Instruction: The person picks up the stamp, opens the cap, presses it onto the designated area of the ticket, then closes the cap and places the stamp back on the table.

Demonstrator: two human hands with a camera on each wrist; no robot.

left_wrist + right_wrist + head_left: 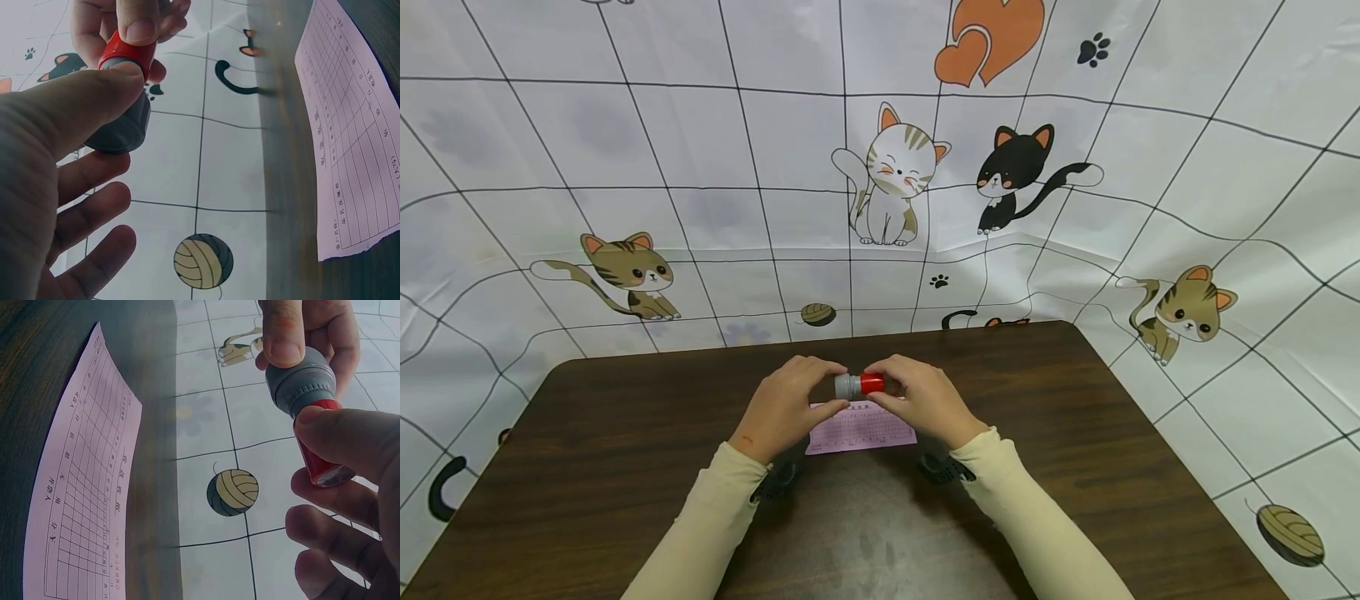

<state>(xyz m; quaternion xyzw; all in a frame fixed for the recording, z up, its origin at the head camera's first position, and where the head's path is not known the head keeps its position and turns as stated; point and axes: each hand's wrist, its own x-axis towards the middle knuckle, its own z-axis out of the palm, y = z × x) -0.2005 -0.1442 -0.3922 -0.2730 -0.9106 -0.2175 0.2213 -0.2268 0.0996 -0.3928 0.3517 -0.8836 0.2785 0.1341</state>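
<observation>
Above the far part of the table, both hands hold a small capped stamp [871,383] lying sideways between them. The left hand [784,407] pinches its grey cap [119,132] between thumb and fingers. On the other end, the right hand [931,402] grips the red body [317,461] with thumb and forefinger, its other fingers loosely bent. Grey cap and red body are joined in line. Just below the hands, a pink printed receipt slip [861,430] with a ruled grid lies flat on the table.
The dark brown wooden table [625,467] carries the slip and reaches to a white sheet [775,208] printed with cats and a grid, hung behind and at the sides. Black wrist devices [778,479] sit under both cream sleeves [707,521].
</observation>
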